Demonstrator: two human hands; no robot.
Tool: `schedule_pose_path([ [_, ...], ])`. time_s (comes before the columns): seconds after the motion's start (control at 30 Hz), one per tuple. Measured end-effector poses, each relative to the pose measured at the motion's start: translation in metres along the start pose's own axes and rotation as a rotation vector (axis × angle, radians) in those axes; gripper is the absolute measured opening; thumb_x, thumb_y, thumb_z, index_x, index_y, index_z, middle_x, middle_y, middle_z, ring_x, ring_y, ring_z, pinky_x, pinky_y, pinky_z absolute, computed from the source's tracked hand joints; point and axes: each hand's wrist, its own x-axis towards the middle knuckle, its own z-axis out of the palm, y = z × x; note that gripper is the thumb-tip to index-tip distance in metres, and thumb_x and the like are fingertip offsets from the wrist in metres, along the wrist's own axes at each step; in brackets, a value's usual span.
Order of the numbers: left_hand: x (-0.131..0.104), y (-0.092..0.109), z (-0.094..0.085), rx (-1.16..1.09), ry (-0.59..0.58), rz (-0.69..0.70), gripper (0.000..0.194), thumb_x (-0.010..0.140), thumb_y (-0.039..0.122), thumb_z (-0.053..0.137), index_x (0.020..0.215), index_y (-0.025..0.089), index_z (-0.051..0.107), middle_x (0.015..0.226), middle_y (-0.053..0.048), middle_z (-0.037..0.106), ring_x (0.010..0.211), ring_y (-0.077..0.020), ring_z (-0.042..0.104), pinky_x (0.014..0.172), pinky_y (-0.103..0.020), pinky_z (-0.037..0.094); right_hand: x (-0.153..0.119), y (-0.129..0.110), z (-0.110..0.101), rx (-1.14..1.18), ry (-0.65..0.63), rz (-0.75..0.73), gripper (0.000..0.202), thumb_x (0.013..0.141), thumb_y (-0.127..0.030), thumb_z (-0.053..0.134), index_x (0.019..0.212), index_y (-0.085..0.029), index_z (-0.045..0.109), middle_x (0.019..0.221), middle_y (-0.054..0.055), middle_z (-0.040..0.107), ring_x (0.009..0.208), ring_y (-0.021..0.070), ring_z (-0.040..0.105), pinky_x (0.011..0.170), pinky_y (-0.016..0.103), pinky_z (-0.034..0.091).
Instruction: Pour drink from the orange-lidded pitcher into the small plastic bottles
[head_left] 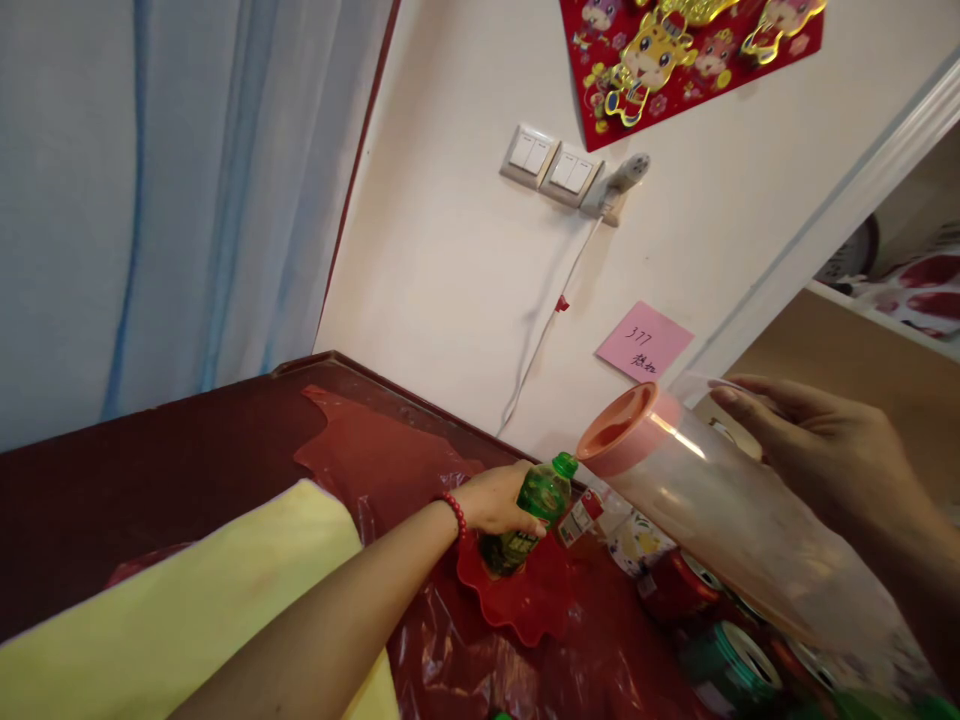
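Note:
My left hand (489, 498), with a red bead bracelet at the wrist, is wrapped round a green plastic bottle (546, 492). The bottle leans a little to the right and stands in a red wavy-edged dish (517, 615). My right hand (832, 440) grips a clear plastic pitcher (739, 520) with an orange-pink rim by its handle side. Tipped far over to the left, the pitcher has its rim right beside the bottle's mouth. Whether liquid is flowing between them I cannot make out.
Below the pitcher stand a red can (679, 585), a teal can (731, 665) and small cartons (637, 543). Red plastic film (390, 450) covers part of the dark table (225, 440). A yellow cloth (225, 590) lies at left. A white cord (544, 330) hangs down the wall.

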Motion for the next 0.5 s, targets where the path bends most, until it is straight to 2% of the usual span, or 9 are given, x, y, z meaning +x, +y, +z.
schedule_pose_path([
  [0.27, -0.0003, -0.0024, 0.0014, -0.015, 0.006, 0.008, 0.063, 0.063, 0.037, 0.08, 0.119, 0.019, 0.055, 0.117, -0.01, 0.068, 0.105, -0.0293, 0.065, 0.089, -0.036, 0.051, -0.0042, -0.0081, -0.0016, 0.005, 0.0, 0.019, 0.066, 0.057, -0.077, 0.065, 0.097, -0.026, 0.077, 0.091, 0.003, 0.074, 0.064, 0.0171, 0.054, 0.059, 0.032, 0.04],
  [0.5, 0.0005, -0.001, 0.0001, 0.002, 0.002, 0.005, 0.064, 0.063, 0.036, 0.081, 0.119, 0.019, 0.055, 0.117, -0.011, 0.068, 0.105, -0.03, 0.065, 0.087, -0.037, 0.052, -0.0043, -0.0078, -0.0019, 0.02, 0.0, 0.017, 0.066, 0.058, -0.076, 0.067, 0.098, -0.025, 0.077, 0.093, 0.004, 0.073, 0.069, 0.0186, 0.056, 0.059, 0.032, 0.041],
])
